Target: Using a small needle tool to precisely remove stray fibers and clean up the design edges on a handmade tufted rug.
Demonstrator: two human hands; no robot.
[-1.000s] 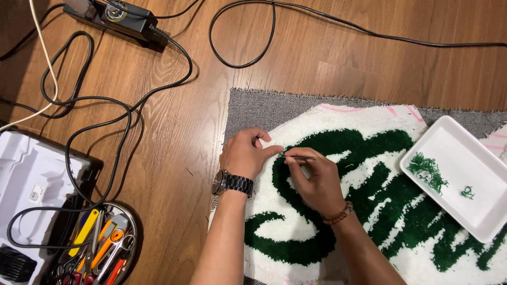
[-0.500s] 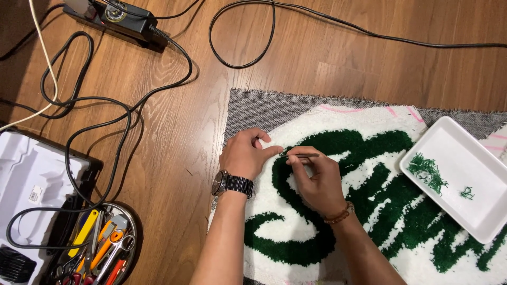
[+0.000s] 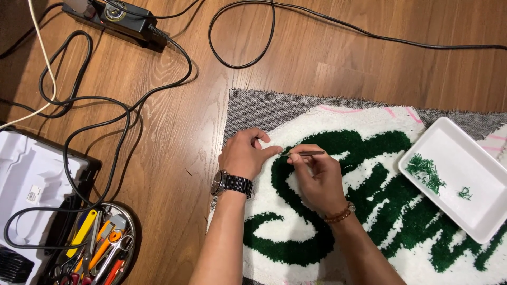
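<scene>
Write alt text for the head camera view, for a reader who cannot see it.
Two hands work on a white and green tufted rug on a wooden floor: the right hand holds thin tweezers to the pile, the left hand pressing beside the tip. A white tray with green yarn bits sits right; black cables lie left.

A thin metal pair of tweezers is held nearly level, its tip pointed left at the pile of a tufted rug. The rug is laid flat on the wooden floor, white with dark green lettering and a grey backing edge.
</scene>
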